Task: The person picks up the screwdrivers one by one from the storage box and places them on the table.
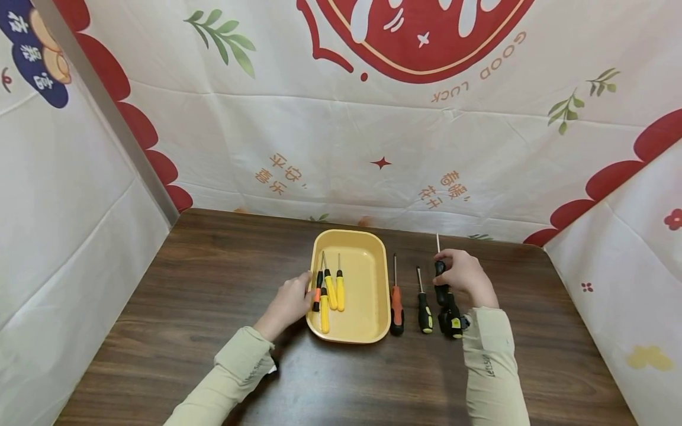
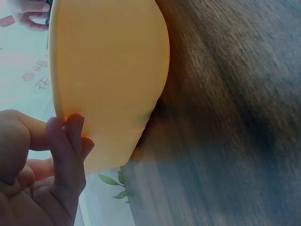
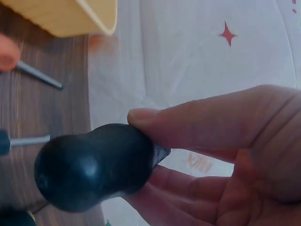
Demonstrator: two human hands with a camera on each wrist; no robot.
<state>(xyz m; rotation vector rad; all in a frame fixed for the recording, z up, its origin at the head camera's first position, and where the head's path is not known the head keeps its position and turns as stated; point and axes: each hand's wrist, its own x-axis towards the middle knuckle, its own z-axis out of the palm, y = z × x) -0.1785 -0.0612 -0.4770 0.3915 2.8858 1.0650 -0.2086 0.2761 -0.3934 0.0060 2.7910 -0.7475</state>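
My left hand (image 1: 290, 302) pinches the left rim of a yellow plastic tray (image 1: 377, 284); the left wrist view shows thumb and fingers on the tray wall (image 2: 110, 70). In my right hand (image 1: 466, 273) is a black-handled screwdriver (image 1: 440, 283), held between thumb and fingers, its thin shaft pointing to the back wall. The right wrist view shows its rounded black handle (image 3: 94, 165) end-on, off the table. Below that hand lies another black-and-yellow handle (image 1: 453, 319), partly hidden. Left of it rest a green-black screwdriver (image 1: 424, 310) and a red-black screwdriver (image 1: 396, 307), beside the tray.
Inside the tray, toward its left side, lie several small yellow-handled screwdrivers (image 1: 340, 290) and an orange-black one (image 1: 318, 291). The brown wooden table (image 1: 213, 284) meets a printed white cloth (image 1: 341, 148) at its back edge. More cloth hangs at both sides.
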